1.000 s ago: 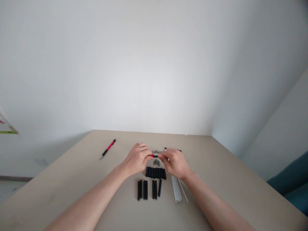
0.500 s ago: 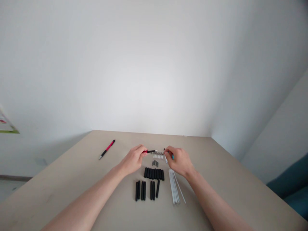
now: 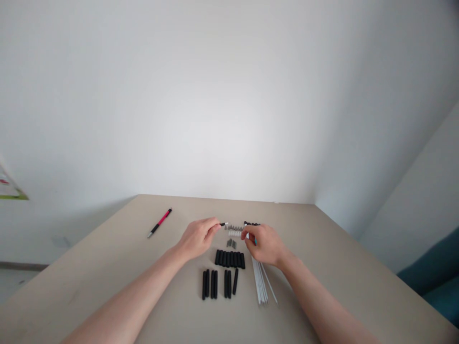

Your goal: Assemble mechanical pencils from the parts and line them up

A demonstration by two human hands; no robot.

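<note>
pen part: short black piece (image 3: 224,224) with a pale tip, too small to tell more
axis: long axis runs roughly level, left to right across the table (image 3: 322,267)
points: pale tip faces right, toward the right hand (image 3: 263,244)
position: held just above the table, near the far end of the layout, over the small grey bits (image 3: 234,228)
left hand: (image 3: 198,236) fingers closed, thumb and fingertips pinching the pen part at its left end; the part sticks out past the fingertips to the right
right hand: fingers curled in, pinching a thin white piece (image 3: 247,235); a speck of blue shows inside the grip, can't tell what it is
gap: the two hands sit apart, with the grey bits between them
below hands: row of black sleeves (image 3: 230,259) side by side, then a nearer row of black tubes (image 3: 218,283)
right of tubes: bundle of white rods (image 3: 261,284), running from under the right hand
far left: red pen (image 3: 160,222) lying alone, well apart from the rest
</note>
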